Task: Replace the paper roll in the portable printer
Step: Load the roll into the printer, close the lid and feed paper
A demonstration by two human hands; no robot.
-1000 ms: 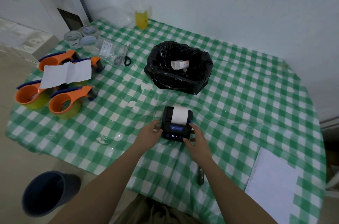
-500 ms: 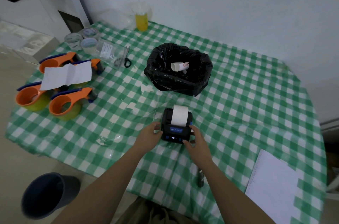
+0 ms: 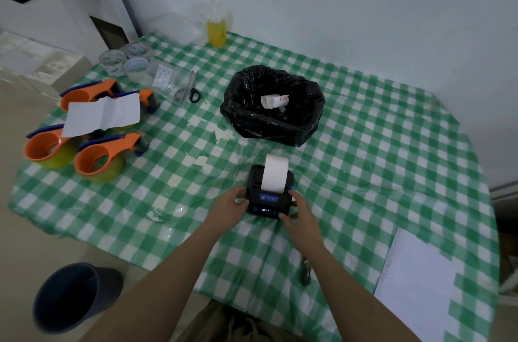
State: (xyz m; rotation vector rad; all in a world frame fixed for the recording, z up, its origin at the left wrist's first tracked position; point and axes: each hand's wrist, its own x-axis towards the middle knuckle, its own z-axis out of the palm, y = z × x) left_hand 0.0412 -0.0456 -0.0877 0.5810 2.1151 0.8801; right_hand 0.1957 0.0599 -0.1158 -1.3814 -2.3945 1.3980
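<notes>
Black boxy printer (image 3: 269, 196) feeds smooth white paper (image 3: 275, 173).

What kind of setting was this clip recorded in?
Probably a makeshift packing or labelling table in a plain room: orange tape dispensers, tape rolls, scissors and a portable printer sit on a green checked tablecloth.

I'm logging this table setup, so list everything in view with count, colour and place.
portable printer: 1, black, near centre
paper strip: 1, white, feeding from printer
bin bag: 1, black, behind printer
old roll: 1, white, inside bag
tape dispensers: 4, orange, left
tape rolls: 3, clear, far left
scissors: 1, black-handled
drink cup: 1, yellow, far edge
notepad: 1, white, right
floor bin: 1, dark
hands: left, right, gripping printer sides
</notes>
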